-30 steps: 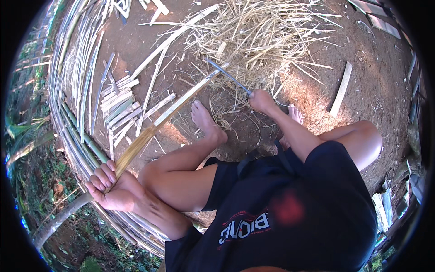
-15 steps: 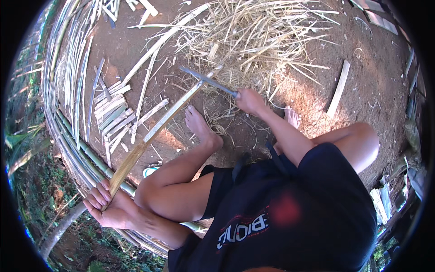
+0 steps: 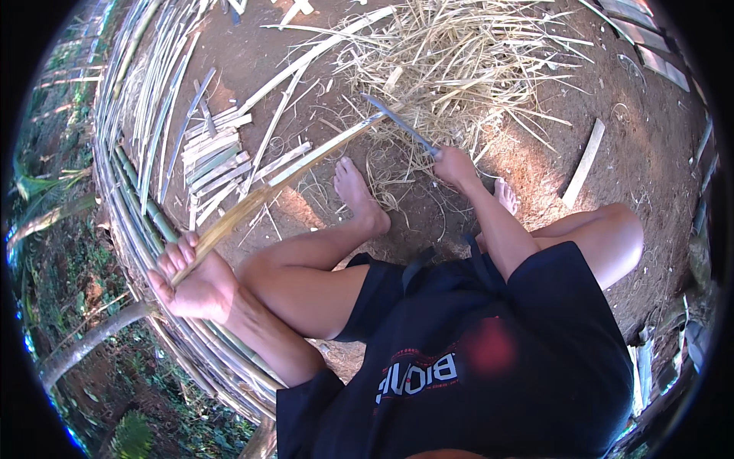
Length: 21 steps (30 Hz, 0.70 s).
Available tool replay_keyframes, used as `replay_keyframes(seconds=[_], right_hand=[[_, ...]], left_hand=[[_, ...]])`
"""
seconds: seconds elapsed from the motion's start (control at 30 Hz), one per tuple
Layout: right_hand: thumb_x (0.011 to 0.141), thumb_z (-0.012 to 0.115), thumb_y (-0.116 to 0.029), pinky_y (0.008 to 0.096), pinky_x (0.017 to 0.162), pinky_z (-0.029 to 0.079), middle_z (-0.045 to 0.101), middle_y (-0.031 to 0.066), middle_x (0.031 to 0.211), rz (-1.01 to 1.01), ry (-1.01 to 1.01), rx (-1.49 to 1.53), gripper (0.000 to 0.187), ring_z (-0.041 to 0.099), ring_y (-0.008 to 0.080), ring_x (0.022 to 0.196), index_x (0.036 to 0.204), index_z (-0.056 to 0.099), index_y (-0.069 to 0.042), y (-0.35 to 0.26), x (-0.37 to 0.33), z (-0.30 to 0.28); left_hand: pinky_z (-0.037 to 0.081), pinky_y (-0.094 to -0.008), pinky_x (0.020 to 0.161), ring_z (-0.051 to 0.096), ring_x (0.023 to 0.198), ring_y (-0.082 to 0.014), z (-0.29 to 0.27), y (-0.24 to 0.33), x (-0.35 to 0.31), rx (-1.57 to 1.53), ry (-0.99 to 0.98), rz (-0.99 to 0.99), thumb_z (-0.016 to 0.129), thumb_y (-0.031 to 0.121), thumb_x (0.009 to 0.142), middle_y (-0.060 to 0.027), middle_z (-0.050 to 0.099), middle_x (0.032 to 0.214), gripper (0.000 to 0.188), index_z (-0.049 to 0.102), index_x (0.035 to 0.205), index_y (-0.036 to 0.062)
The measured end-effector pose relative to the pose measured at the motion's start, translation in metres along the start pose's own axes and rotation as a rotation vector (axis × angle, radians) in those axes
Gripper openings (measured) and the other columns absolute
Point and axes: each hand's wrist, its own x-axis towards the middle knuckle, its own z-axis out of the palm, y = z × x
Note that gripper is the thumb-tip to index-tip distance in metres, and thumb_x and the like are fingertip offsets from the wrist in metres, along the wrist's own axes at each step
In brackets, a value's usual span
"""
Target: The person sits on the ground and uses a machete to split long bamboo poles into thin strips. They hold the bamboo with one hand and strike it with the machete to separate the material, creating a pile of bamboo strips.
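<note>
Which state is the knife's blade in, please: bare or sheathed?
Bare: the knife's grey blade shows uncovered beyond the right hand, crossing the pale strip.

It's one head cam, the left of a side-by-side fisheye pair, looking steeply down past the shirt (image 3: 535,382) at the dirt (image 3: 650,145). Shirt's closest, filling roughly 4 to 7 o'clock. Left hand (image 3: 197,283) sits between 8 and 9, right hand (image 3: 456,167) around 2. Farther off, out front, shavings (image 3: 462,65) near 1. Lens is super wide, so edges bow.
</note>
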Motion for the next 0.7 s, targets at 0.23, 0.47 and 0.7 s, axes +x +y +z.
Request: replay_keyframes(seconds=[0.23, 0.47, 0.7], right_hand=[[0.083, 0.064, -0.026, 0.0407, 0.066, 0.052, 0.066, 0.0171, 0.076, 0.140, -0.170, 0.219, 0.027, 0.065, 0.0281, 0.069, 0.091, 0.063, 0.000, 0.000, 0.006, -0.020], [0.081, 0.063, -0.020, 0.0391, 0.061, 0.051, 0.064, 0.0179, 0.069, -0.422, -0.248, 0.351, 0.025, 0.063, 0.0276, 0.060, 0.098, 0.062, -0.002, -0.159, -0.136, -0.046], [0.079, 0.065, -0.020, 0.0414, 0.060, 0.051, 0.063, 0.0190, 0.066, -0.402, 0.022, 0.333, 0.021, 0.064, 0.0317, 0.058, 0.092, 0.064, -0.003, -0.123, -0.109, 0.012]], left_hand=[[0.037, -0.0338, 0.072, 0.043, 0.064, -0.0183, -0.008, 0.009, -0.005, -0.091, -0.030, -0.041, 0.050, 0.025, 0.094, -0.0034, 0.046, 0.067, 0.022, 0.052, 0.080, 0.0087], [0.036, -0.0356, 0.075, 0.044, 0.068, -0.0180, -0.003, 0.002, -0.020, -0.138, -0.134, -0.052, 0.049, 0.023, 0.095, -0.0053, 0.046, 0.069, 0.022, 0.053, 0.081, 0.0062], [0.035, -0.0365, 0.077, 0.043, 0.068, -0.0190, 0.011, -0.003, -0.036, -0.163, -0.173, 0.020, 0.045, 0.023, 0.097, -0.0055, 0.045, 0.071, 0.031, 0.052, 0.072, 0.0067]])
